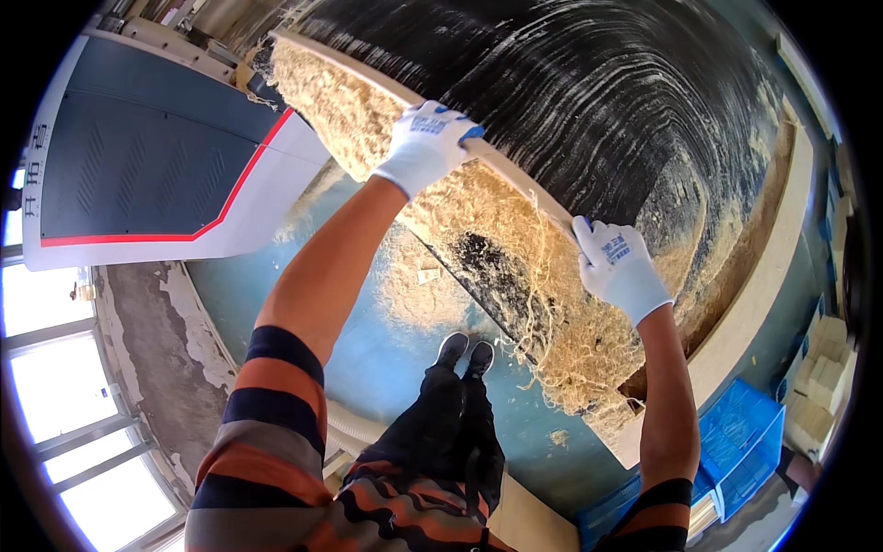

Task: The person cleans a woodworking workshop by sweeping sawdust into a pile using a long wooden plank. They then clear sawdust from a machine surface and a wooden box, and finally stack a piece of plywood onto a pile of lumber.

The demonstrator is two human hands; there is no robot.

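Note:
Both my hands wear white gloves and grip the near edge of a long pale wooden board (pixel 515 175) that rims a wide black conveyor surface (pixel 607 101). My left hand (pixel 425 145) clasps the board's upper part, fingers curled over its top. My right hand (pixel 618 267) holds the same edge lower down. Beneath the board hangs a thick mat of tan straw-like fibre (pixel 501 248), with loose strands dangling near my right hand. Fibre dust streaks the black surface.
A grey machine panel (pixel 147 166) with a red stripe stands at left. My dark shoes (pixel 465 354) rest on a blue floor scattered with fibre. Blue plastic crates (pixel 740 442) sit at lower right, pale boxes (pixel 823 377) beyond them. Bright windows (pixel 74 414) lie at lower left.

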